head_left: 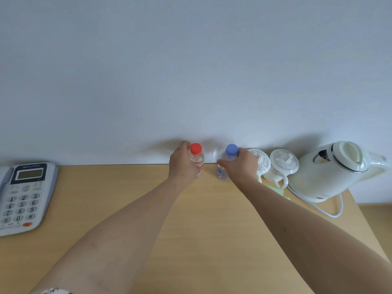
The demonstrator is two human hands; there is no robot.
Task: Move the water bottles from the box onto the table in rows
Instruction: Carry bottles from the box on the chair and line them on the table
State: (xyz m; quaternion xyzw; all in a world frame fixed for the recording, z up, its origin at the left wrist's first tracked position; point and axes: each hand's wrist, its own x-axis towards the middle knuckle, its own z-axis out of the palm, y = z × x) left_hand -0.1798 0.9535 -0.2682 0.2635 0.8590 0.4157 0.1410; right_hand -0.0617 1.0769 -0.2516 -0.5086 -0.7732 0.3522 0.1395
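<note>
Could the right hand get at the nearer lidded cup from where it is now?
Probably yes, but not freely: the right hand grips the blue-capped bottle, so it must let go first. The cup stands just beside that hand with nothing between them.

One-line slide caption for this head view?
Left hand grips red-capped bottle, right hand grips blue-capped bottle, at table's far edge.

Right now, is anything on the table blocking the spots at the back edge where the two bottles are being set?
Nothing visible does. The left hand grips the red-capped bottle and the right hand grips the blue-capped bottle near the wall. The lidded cups stand just right of the right hand, not under either bottle.
</note>
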